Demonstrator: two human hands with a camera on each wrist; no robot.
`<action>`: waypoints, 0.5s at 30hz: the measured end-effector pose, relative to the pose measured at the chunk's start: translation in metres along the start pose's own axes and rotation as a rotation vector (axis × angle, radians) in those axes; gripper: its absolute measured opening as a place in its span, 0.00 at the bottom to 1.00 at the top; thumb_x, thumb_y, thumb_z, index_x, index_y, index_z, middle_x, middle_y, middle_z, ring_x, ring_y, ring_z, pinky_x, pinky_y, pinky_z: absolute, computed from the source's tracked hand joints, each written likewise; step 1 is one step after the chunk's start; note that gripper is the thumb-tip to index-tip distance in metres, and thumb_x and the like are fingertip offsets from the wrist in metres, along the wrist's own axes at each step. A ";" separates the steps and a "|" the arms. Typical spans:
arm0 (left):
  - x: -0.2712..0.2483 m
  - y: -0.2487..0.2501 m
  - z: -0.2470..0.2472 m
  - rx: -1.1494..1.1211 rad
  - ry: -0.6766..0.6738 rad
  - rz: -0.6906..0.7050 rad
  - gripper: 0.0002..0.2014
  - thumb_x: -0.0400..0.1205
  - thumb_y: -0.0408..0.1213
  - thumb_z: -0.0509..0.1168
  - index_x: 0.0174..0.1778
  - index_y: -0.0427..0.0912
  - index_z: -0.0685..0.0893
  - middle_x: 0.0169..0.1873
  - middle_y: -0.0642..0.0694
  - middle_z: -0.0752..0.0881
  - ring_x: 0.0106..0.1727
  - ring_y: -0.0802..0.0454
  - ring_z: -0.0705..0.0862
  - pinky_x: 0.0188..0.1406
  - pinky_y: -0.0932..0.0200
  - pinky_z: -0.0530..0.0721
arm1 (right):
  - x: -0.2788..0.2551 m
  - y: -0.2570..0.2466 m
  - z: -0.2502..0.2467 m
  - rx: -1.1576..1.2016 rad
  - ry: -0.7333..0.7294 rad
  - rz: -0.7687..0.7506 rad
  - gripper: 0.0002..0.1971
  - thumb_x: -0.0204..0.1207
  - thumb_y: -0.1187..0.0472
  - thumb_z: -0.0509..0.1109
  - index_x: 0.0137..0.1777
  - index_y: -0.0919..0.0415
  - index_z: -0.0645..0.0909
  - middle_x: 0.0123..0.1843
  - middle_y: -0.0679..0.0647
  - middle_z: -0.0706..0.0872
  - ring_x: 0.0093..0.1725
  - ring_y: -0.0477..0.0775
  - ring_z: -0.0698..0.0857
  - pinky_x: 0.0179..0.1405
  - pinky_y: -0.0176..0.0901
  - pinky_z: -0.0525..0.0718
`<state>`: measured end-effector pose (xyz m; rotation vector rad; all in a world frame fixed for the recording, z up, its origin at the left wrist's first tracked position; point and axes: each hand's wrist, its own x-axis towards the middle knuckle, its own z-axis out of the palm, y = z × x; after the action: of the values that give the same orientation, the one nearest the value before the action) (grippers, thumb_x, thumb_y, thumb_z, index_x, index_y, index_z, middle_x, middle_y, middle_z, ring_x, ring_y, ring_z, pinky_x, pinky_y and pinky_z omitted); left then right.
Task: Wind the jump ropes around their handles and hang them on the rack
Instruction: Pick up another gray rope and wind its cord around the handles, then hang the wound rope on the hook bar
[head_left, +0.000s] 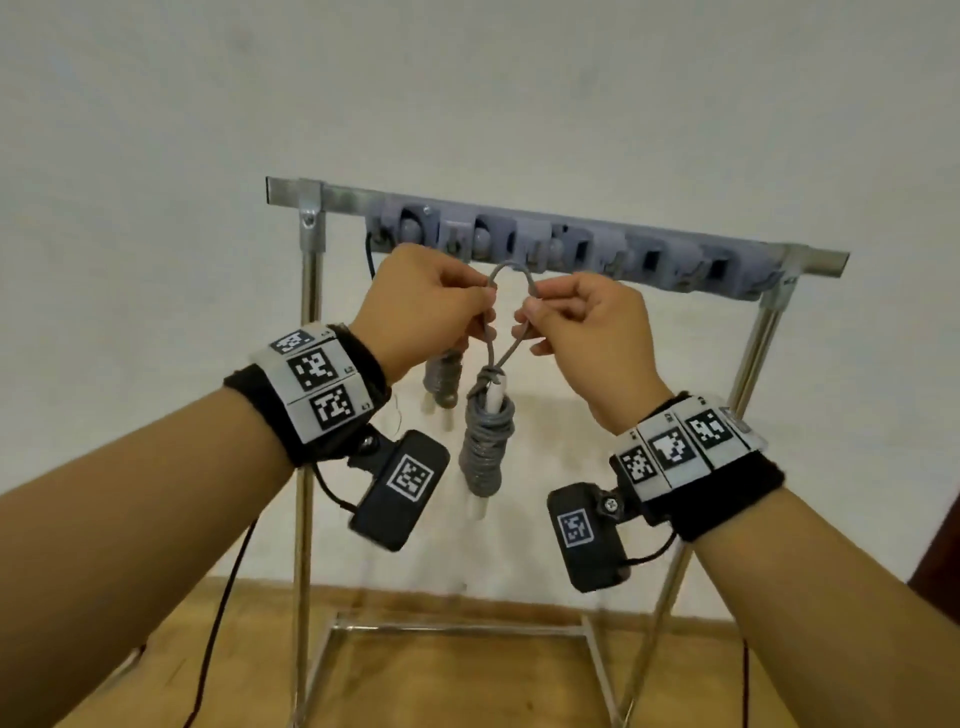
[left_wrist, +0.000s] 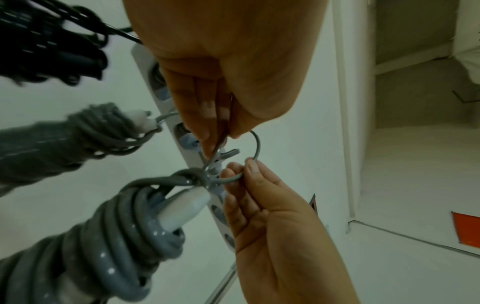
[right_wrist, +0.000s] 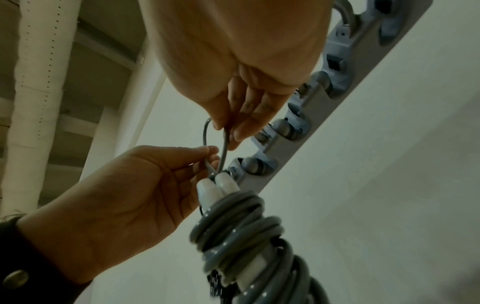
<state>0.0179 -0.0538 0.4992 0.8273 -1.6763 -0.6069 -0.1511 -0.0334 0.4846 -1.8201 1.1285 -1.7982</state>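
rack frame (head_left: 310, 312): shiny bare metal | hook strip (head_left: 597, 244): matt grey plastic | jump rope (head_left: 485, 447): glossy grey cord, smooth white plastic handles | floor (head_left: 467, 675): wood

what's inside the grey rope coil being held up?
Two white handles poke out of the wound grey rope, side by side. Their middle is covered by the coil; one white end shows below.

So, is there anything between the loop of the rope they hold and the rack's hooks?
Nothing visible. Left hand and right hand pinch the loop open just below the hooks. Another wound rope already hangs further left, clear of the path.
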 end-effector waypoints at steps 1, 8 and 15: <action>0.012 0.005 0.002 0.026 0.024 0.027 0.06 0.80 0.30 0.69 0.39 0.37 0.90 0.31 0.44 0.92 0.32 0.49 0.92 0.29 0.59 0.90 | 0.012 -0.004 -0.001 -0.005 0.019 -0.008 0.05 0.78 0.68 0.72 0.47 0.58 0.83 0.39 0.54 0.91 0.36 0.49 0.92 0.32 0.36 0.86; 0.063 0.003 0.030 0.204 0.087 0.073 0.09 0.79 0.31 0.69 0.34 0.37 0.90 0.26 0.44 0.90 0.29 0.54 0.90 0.38 0.50 0.92 | 0.069 0.015 -0.005 -0.156 0.149 -0.008 0.07 0.77 0.67 0.71 0.43 0.53 0.82 0.35 0.53 0.91 0.33 0.46 0.91 0.37 0.45 0.89; 0.062 -0.022 0.047 0.243 0.122 0.059 0.05 0.81 0.35 0.70 0.48 0.38 0.86 0.30 0.43 0.91 0.32 0.53 0.91 0.41 0.48 0.92 | 0.064 0.049 -0.003 -0.250 0.095 -0.017 0.12 0.80 0.65 0.69 0.43 0.44 0.76 0.40 0.49 0.90 0.38 0.42 0.90 0.46 0.45 0.89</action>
<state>-0.0312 -0.1171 0.5086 0.9648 -1.6762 -0.3083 -0.1761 -0.1095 0.4928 -1.9008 1.4348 -1.8392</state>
